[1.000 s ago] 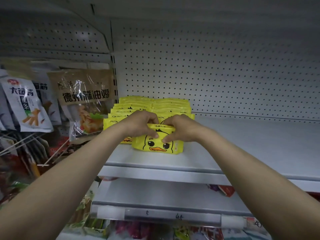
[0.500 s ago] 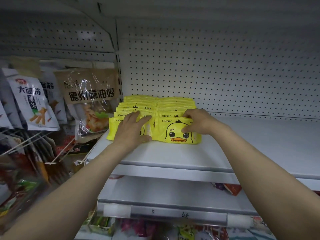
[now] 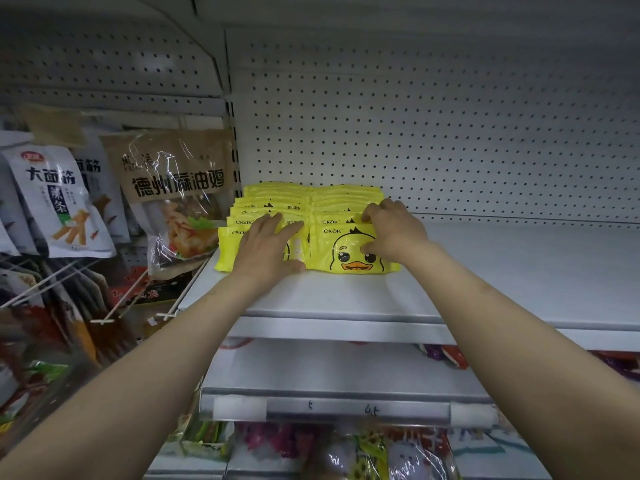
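Two rows of yellow duck-face packets stand on the white shelf, against its left end. My left hand lies flat with straight fingers on the front packet of the left row, hiding most of its face. My right hand holds the front packet of the right row: its fingers curl over the packet's top edge and its thumb presses on the duck's face. That packet stands upright and leans back on the packets behind it.
A white pegboard wall backs the shelf, whose right part is bare. Bagged snacks and a white bag hang on hooks at the left. A lower shelf with a price strip sits below, with goods under it.
Both hands held one duck packet in front of the rows; it now stands at the front of the right row. My left hand moved onto the left row's front packet.
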Tool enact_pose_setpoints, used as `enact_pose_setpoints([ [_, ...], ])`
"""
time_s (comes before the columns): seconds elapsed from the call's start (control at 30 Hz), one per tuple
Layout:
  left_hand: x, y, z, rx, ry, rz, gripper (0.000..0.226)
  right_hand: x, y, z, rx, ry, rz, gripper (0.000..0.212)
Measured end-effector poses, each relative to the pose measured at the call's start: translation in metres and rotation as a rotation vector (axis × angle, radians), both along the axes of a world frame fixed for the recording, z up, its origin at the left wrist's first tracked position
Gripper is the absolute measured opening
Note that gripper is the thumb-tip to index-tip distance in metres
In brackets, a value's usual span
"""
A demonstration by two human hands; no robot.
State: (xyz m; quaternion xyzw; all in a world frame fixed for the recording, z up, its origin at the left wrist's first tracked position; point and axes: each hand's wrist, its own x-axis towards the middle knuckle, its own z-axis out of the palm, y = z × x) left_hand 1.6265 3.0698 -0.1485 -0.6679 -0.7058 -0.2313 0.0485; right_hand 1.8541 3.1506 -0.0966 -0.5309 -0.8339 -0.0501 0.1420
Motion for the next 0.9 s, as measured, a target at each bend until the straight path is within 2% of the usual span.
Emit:
enact_pose_setpoints([
  [0.13,0.01,-0.007,0.017,-0.049,0.012,0.05,0.083,0.0,-0.012,0.008,0.016,-0.073,-0.02,0.07],
  [0.23,0.022,-0.021,0.037,-0.058,-0.04,0.079,0.083,0.004,-0.025,0.02,0.017,-0.084,0.002,0.063],
  [0.5,0.043,-0.103,0.073,0.054,-0.148,0.249,0.07,0.012,-0.098,0.059,0.036,0.068,0.218,0.054],
  [0.67,0.046,-0.171,0.079,0.122,-0.139,0.336,0.063,0.01,-0.156,0.071,0.064,0.109,0.378,0.05],
  [0.9,0.034,-0.276,0.075,0.183,-0.032,0.447,0.055,-0.022,-0.229,0.066,0.045,0.187,0.576,0.048],
])
